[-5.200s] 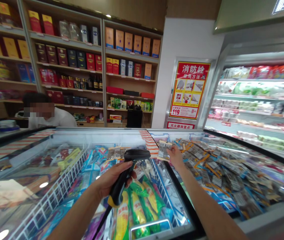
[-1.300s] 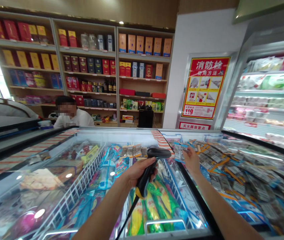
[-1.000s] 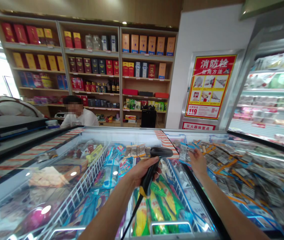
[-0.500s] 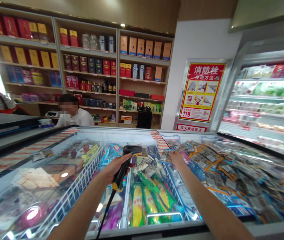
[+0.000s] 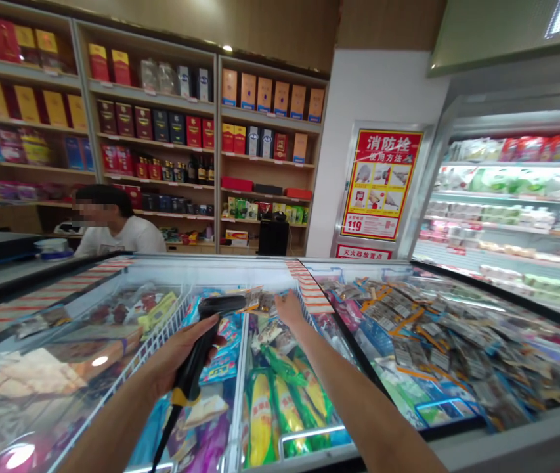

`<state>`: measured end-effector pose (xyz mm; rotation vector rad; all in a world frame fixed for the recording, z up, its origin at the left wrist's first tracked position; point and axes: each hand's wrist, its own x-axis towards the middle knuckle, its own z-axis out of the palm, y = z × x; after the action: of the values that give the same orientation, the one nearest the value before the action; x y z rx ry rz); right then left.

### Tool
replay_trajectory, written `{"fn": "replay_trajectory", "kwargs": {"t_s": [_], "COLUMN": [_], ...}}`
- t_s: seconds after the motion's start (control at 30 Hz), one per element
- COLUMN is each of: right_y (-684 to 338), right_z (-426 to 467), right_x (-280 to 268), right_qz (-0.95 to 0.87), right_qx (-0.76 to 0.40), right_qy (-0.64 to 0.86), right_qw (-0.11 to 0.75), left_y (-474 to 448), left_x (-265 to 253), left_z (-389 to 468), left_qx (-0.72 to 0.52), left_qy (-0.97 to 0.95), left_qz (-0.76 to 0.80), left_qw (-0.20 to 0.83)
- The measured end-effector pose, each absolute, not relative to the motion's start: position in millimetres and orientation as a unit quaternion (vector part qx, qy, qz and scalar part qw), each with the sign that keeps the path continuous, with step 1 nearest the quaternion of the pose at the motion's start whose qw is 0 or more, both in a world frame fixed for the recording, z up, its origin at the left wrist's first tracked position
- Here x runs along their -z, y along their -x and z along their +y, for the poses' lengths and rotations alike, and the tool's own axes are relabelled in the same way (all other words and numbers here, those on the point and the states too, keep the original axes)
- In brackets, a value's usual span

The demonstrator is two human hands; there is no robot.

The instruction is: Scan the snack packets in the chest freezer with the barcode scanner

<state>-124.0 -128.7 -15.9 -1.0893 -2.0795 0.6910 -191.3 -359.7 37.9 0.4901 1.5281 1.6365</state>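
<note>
My left hand is wrapped round the handle of a black and yellow barcode scanner, its head pointing right and its cable hanging down. My right hand is closed at the edge of a small grey-brown packet, held in front of the scanner head. Both hands are above the middle section of a chest freezer. Below them lie yellow-and-green packs shaped like corn cobs and blue packs. My right fingertips are partly hidden.
Many grey and orange packets lie heaped on the freezer's right side. A white wire basket divider runs along the left section. Behind the freezer is a person in a white top, before shelves of boxes.
My right hand has moved left from the packet heap, bringing a packet towards the scanner. The scanner in my left hand sits slightly further left and lower. The view has turned slightly right.
</note>
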Motion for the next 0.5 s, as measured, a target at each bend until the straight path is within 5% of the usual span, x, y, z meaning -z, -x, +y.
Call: {"fn": "replay_trajectory", "kwargs": {"t_s": [0.17,0.37,0.5], "right_y": [129,57,3], "right_z": [-131,-61,-13], "right_x": [11,11,16], "right_qz": [-0.833,-0.793,-0.749], "right_qx": [-0.226,-0.151,-0.164], "right_qy": [0.389,0.430,0.537], "right_qw": [0.323,0.404,0.352], "left_y": [185,169,154], "left_x": [-43,-47,-48], "left_z": [-352,-318,-285], "left_qx": [-0.645,-0.630,-0.621], "left_qy": [-0.193,-0.218,-0.231], "left_qz": [0.606,0.599,0.592], "left_qw": [0.423,0.443,0.459]}}
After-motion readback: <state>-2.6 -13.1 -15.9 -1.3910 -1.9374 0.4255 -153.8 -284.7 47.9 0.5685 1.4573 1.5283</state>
